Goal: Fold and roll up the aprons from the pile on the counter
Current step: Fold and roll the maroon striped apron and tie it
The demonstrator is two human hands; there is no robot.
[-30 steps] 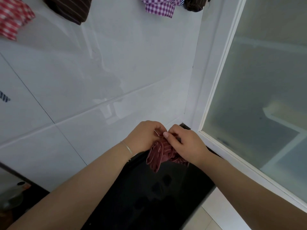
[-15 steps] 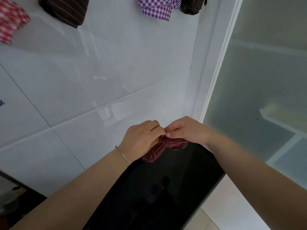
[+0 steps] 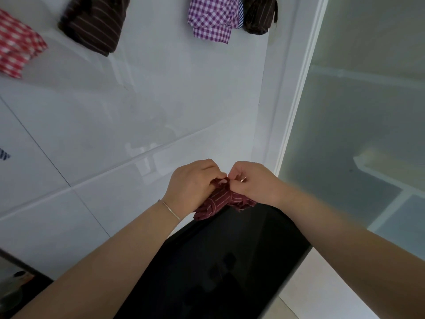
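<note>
A small bunched maroon apron with thin pale stripes [image 3: 220, 200] hangs between my hands above the edge of a glossy black surface [image 3: 230, 261]. My left hand [image 3: 193, 183] grips its left side with curled fingers. My right hand [image 3: 255, 180] pinches the top of the fabric right beside the left hand's fingertips. Most of the cloth is hidden under both hands.
On the white counter [image 3: 138, 100] lie rolled aprons: a red checked one [image 3: 16, 47], a brown striped one [image 3: 94, 21], a purple checked one [image 3: 212, 18] and a dark brown one [image 3: 259, 14]. A frosted glass panel [image 3: 356, 111] in a white frame stands at right.
The bundle has tightened and risen a little. My right hand has turned from lying over the cloth to pinching its top next to the left hand.
</note>
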